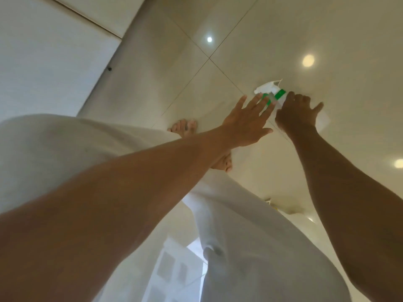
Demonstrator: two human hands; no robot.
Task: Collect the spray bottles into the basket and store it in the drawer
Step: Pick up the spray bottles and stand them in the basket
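A white spray bottle (269, 90) with a green collar lies on the glossy tiled floor, nozzle pointing left. My right hand (296, 115) covers its body, with the fingers curled at the neck and the thumb spread to the right; a white corner of the bottle shows past the palm. My left hand (246, 122) reaches in from the left with flat, spread fingers, and its fingertips overlap the green collar. No basket or drawer is clearly in view.
White cabinet fronts (43, 51) run along the left above a grey plinth (130, 68). My bare feet (185, 127) and white garment (250, 236) fill the middle. A pale object with a yellow bit (283, 209) peeks out behind my leg, lower right.
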